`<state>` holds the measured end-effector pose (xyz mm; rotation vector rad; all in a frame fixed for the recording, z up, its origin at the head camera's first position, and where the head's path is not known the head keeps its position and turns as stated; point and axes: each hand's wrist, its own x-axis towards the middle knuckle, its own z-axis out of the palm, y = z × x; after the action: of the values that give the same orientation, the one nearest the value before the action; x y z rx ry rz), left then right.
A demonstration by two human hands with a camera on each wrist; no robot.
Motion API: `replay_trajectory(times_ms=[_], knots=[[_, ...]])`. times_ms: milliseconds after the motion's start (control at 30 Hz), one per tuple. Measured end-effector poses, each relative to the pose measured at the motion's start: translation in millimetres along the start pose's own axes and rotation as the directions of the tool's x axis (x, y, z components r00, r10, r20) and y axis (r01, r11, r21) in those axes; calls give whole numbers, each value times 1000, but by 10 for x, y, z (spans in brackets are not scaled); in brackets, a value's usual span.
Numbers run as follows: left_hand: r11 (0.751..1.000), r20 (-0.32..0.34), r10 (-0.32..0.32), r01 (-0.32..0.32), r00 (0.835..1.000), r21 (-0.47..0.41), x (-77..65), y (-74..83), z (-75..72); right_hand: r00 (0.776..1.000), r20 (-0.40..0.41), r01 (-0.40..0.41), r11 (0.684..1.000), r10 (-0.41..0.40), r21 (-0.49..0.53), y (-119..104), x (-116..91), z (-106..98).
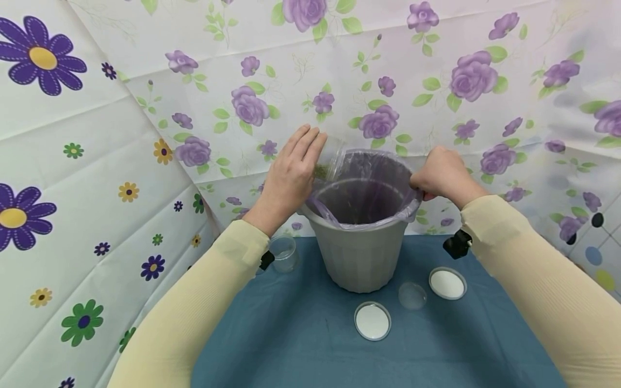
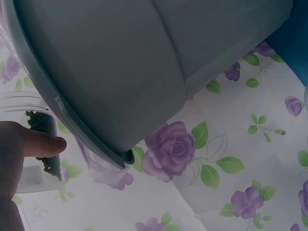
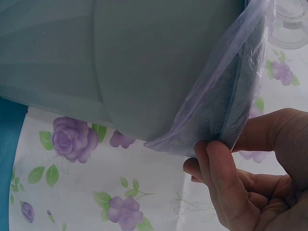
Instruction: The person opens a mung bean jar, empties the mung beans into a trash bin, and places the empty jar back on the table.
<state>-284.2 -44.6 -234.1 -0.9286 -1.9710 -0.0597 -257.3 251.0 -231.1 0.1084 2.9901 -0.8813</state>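
Observation:
My left hand (image 1: 292,175) holds a clear plastic jar (image 1: 337,155) tilted at the left rim of a grey trash bin (image 1: 359,261). Small green beans (image 2: 52,166) lie inside the jar, partly covered by the thumb in the left wrist view. A thin purple trash bag (image 1: 335,220) lines the bin and folds over its rim. On the opposite side, my right hand (image 1: 443,173) pinches the bag's edge at the rim between thumb and fingers, as the right wrist view shows. The bin stands upright.
Left of the bin stands a clear plastic cup (image 1: 285,257), partly behind the left wrist. Two round lids with white discs (image 1: 372,321) and a clear lid (image 1: 412,296) lie on the blue tablecloth (image 1: 301,345). A flowered sheet (image 1: 233,156) hangs close behind.

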Motion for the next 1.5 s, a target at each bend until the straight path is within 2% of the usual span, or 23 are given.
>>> replay_trajectory(times_ms=[267,1500], knots=[[1000,-13,-4,4,1000,-5,-10,3,3,1000,-2,4,1000,-4,-7,2,-2,6],[999,27,32,-32,999,8,-1,-3,-8,1000,-5,16,1000,-16,-18,-2,-9,-8]])
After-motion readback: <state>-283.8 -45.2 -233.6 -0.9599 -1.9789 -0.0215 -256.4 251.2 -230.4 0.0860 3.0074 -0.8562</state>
